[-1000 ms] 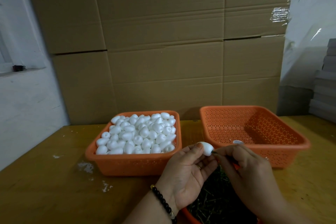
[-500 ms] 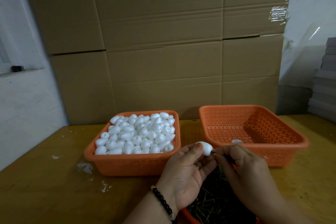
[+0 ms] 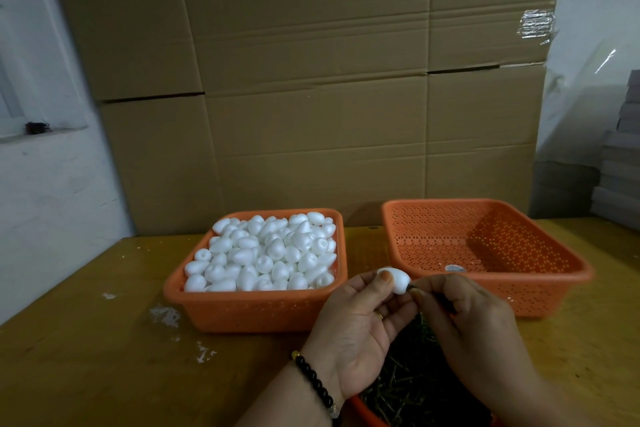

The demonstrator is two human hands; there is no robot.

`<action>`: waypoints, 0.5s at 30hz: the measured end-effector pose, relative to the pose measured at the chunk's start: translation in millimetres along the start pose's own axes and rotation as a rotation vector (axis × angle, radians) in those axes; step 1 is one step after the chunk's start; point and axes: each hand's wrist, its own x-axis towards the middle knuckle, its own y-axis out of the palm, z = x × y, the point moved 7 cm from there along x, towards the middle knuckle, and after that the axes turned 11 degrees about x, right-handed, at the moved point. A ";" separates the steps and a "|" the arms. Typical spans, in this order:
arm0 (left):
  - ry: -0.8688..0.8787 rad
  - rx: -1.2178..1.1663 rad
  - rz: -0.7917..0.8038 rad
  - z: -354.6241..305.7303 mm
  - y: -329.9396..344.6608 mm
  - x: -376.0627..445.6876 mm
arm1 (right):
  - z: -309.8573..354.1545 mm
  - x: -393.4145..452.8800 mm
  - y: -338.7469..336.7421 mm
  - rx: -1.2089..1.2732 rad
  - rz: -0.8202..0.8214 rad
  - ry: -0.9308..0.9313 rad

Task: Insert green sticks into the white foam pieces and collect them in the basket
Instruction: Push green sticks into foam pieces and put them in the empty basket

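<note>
My left hand (image 3: pixel 356 329) pinches a white foam piece (image 3: pixel 398 280) between thumb and fingers, just in front of the two baskets. My right hand (image 3: pixel 474 326) pinches a dark green stick (image 3: pixel 412 287) whose tip touches the foam piece's right end; most of the stick is hidden in my fingers. An orange basket (image 3: pixel 242 309) on the left is heaped with white foam pieces (image 3: pixel 266 253). The orange basket (image 3: pixel 550 264) on the right holds only a small round sticker. Below my hands lies a container of green sticks (image 3: pixel 408 388).
Everything sits on a yellow wooden table (image 3: pixel 86 350) with white foam crumbs (image 3: pixel 166 315) near the left basket. A wall of cardboard boxes (image 3: pixel 311 97) stands right behind the baskets. Grey stacked boards (image 3: pixel 620 177) sit at the far right.
My hands have stayed almost in place, with the stick tip held against the foam piece. The view has shifted only slightly.
</note>
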 end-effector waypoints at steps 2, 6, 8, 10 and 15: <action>-0.002 0.004 -0.005 0.2 -0.4 -0.3 | 1.0 0.2 0.3 -0.002 0.002 -0.006; -0.008 0.009 -0.011 -0.4 -1.6 -0.5 | 0.3 1.3 1.3 -0.006 0.018 0.011; 0.000 -0.001 -0.005 -2.0 -1.1 0.0 | 0.8 1.9 1.2 0.003 0.029 0.026; 0.014 -0.012 0.001 -4.4 -0.9 0.4 | 0.8 1.9 0.4 0.030 0.030 0.048; 0.021 -0.066 0.018 -8.7 -2.1 0.8 | -3.6 0.0 -1.9 0.157 0.010 0.152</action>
